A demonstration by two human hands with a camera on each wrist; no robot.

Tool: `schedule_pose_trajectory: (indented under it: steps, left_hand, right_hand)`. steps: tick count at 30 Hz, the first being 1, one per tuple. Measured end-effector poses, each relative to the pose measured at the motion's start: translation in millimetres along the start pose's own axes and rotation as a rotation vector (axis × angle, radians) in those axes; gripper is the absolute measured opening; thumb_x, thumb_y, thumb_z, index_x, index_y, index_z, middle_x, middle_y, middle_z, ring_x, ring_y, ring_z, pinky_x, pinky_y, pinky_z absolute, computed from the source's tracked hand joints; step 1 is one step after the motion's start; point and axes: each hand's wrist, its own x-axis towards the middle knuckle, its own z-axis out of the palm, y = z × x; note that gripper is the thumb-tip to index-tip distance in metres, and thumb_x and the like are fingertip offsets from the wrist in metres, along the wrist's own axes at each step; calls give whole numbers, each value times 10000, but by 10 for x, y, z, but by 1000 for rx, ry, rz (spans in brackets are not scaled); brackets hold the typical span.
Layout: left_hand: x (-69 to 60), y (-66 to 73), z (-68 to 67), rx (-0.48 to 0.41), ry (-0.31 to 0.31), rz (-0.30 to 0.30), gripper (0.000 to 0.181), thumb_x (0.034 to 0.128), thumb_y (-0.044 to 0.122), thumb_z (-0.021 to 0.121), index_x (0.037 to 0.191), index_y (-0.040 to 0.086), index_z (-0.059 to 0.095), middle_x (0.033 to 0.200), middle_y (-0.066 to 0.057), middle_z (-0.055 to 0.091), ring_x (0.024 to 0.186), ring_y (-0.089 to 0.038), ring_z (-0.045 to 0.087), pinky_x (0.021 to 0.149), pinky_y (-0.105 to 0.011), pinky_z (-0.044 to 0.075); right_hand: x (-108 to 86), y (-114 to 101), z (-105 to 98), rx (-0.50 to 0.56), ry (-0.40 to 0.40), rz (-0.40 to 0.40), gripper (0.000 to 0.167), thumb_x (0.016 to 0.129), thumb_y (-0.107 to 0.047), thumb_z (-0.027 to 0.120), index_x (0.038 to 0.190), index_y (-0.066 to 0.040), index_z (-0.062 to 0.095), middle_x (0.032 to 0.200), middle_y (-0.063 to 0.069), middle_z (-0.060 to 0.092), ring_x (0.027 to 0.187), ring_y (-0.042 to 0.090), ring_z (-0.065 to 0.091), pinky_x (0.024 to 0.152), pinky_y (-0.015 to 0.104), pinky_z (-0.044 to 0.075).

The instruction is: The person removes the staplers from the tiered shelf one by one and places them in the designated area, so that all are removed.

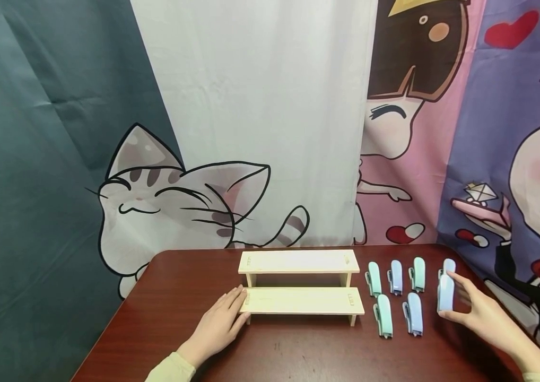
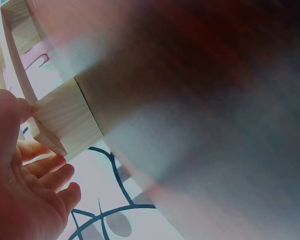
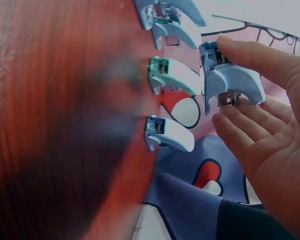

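Observation:
A pale wooden two-step stand [image 1: 301,300] stands on the dark red table. My left hand [image 1: 219,323] holds the left end of its lower step; in the left wrist view the thumb [image 2: 24,110] touches one side of the board and the fingers [image 2: 57,175] lie at the other. At the right, my right hand [image 1: 482,313] grips a light blue stapler [image 1: 445,292] between thumb and fingers. The right wrist view shows this stapler [image 3: 232,82] off the table. Behind it, another blue stapler [image 1: 450,263] is partly hidden.
Several mint and blue staplers lie in two rows between the stand and my right hand, among them a mint one [image 1: 383,315] and a blue one [image 1: 413,314] in front. A printed cartoon curtain [image 1: 275,106] hangs behind the table's [image 1: 298,350] back edge.

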Motion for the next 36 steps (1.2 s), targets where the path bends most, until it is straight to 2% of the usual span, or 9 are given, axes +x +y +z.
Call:
schedule_pose_trajectory:
  steps: [3,5,6,8,11,13,15,29,36]
  left_hand:
    - [1,-3,6,9,21,9,525,1014,320,611,1415,-14,554,1467,-189,520,1364,-316,492,1113,-504,403]
    - [-1,-8,18,13,32,15,527,1008,316,622,1413,-16,555,1460,-190,527,1358,-314,500,1102,-507,414]
    - [-3,-10,22,14,37,18,527,1008,315,624,1411,-18,555,1458,-192,528,1356,-315,501,1099,-510,417]
    - [-6,-12,31,12,38,21,530,1009,313,622,1415,-20,551,1459,-194,527,1359,-316,498,1098,-512,417]
    - [-10,-13,37,0,26,17,530,1014,310,611,1421,-22,543,1465,-199,518,1366,-326,488,1107,-520,405]
    - [-14,-12,37,-7,15,11,530,1018,313,602,1425,-21,539,1472,-198,512,1371,-330,481,1116,-516,394]
    - [-16,-10,34,-8,8,7,527,1020,312,599,1425,-19,540,1474,-195,511,1375,-330,478,1122,-511,389]
    - [2,-11,12,2,15,17,518,1015,307,607,1417,-15,548,1465,-190,521,1374,-313,480,1117,-508,396]
    - [1,-18,16,-5,10,11,522,1018,314,601,1423,-11,545,1470,-187,517,1377,-310,477,1115,-518,396]
  right_hand:
    - [2,40,32,-12,-8,2,1003,770,-291,892,1511,42,305,1335,444,470,1131,631,527,772,371,580]
    - [1,64,53,-14,-21,3,998,768,-276,892,1501,56,302,1329,454,465,1129,633,526,806,564,552]
    - [0,75,63,-13,-28,2,997,767,-268,892,1496,65,299,1328,457,463,1127,632,527,815,618,523]
    - [1,98,80,-22,-33,7,994,759,-269,897,1486,70,310,1320,451,477,1123,617,542,797,569,547]
    - [-3,127,95,-28,-45,6,993,751,-263,901,1475,84,316,1307,451,488,1111,596,566,758,398,574]
    - [-4,145,102,-31,-50,3,990,744,-260,905,1466,90,325,1298,450,497,1100,583,582,719,264,539]
    - [-4,162,108,-32,-54,-2,984,737,-255,907,1458,93,334,1292,454,500,1092,579,589,696,189,495]
    - [40,241,153,-13,-107,-16,983,719,-238,914,1436,112,340,1277,454,512,1070,524,623,699,191,511]
    - [52,257,189,-12,-89,-49,953,689,-190,927,1419,90,382,1228,404,582,988,171,666,716,174,513]
